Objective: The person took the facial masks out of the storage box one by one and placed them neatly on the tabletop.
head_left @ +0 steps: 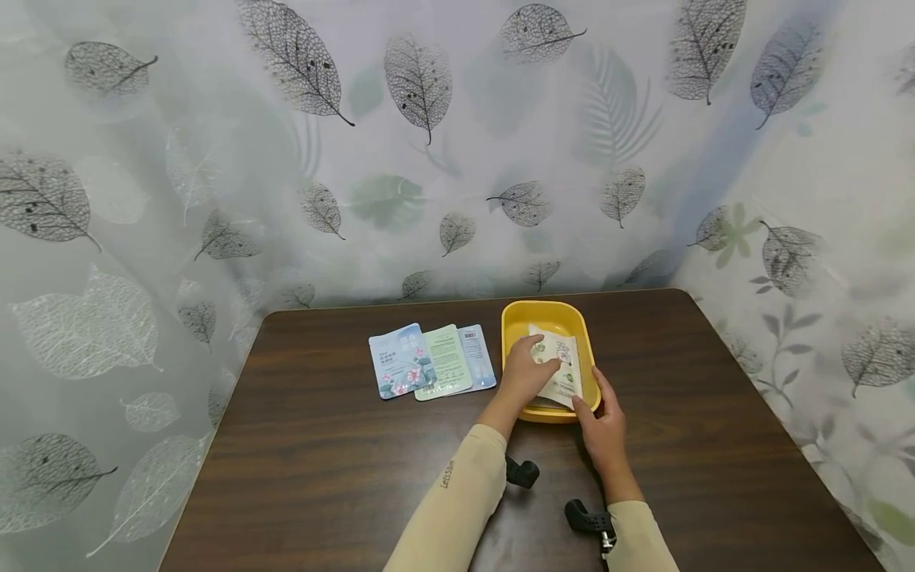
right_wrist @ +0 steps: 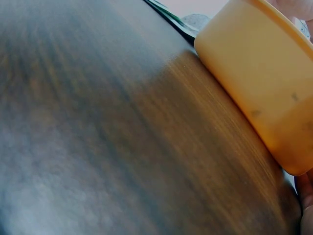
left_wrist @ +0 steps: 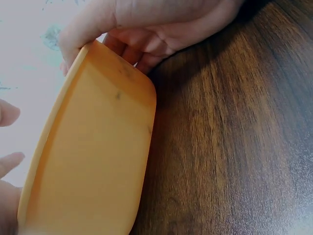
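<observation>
In the head view a yellow plastic tray [head_left: 510, 322] stands on the table, with a white printed packet [head_left: 566, 372] lying slanted inside it. My left hand [head_left: 525, 375] reaches over the tray's left rim onto the packet, its thumb and forefinger spread apart across the print. My right hand [head_left: 606, 425] grips the tray's near right corner. The left wrist view shows that thumb hooked over the rim and the other fingers [left_wrist: 146, 58] against the outside wall. Seen from the right wrist, the tray's outer side [right_wrist: 254, 73] fills the upper right.
Left of the tray, three flat sachets overlap: a blue floral one [head_left: 400, 361], a pale green one [head_left: 446, 365] and a light blue one [head_left: 477, 357]. Dark wood table [head_left: 322, 453] extends around them, with a leaf-patterned curtain [head_left: 443, 159] behind. Black mounts [head_left: 586, 518] sit at the wrists.
</observation>
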### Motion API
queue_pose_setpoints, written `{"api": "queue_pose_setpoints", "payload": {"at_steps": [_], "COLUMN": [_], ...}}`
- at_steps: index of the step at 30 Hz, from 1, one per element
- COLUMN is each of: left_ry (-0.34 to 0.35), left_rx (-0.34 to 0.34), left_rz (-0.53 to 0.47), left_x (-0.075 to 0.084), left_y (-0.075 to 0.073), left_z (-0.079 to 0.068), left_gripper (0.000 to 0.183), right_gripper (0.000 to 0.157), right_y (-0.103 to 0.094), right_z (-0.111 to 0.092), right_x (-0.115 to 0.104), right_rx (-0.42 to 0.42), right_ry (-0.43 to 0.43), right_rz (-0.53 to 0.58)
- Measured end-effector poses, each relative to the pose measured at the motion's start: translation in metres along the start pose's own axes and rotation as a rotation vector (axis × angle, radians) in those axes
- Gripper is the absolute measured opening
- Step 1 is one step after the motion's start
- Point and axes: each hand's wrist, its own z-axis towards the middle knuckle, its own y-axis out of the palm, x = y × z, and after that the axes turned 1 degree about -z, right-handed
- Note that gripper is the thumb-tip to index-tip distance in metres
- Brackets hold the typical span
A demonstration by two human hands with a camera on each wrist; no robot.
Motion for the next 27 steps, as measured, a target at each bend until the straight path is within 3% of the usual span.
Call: {"api": "queue_pose_setpoints", "payload": {"at_steps": [4,12,27], "left_ry": [0.013,0.068,0.095], "left_rx": [-0.047,-0.130,-0.049], "left_rz": [-0.019,0.103,0.092], "left_x": [-0.001,-0.002,-0.002], "left_y": [0.000,-0.002,-0.001], "left_z": [0.000,-0.001,-0.003], "left_gripper": [0.063,0.067,0.074], "right_gripper": [0.065,0.064,0.064], "right_y": [-0.001,-0.002,0.000], "right_z": [0.000,-0.005,-0.002], "right_x": [-0.001,-0.012,-0.009], "right_rx": [-0.001,-0.015,-0.006], "right_ry": [0.001,-0.006,-0.028], "right_rz": [0.012,-0.007,0.029]}}
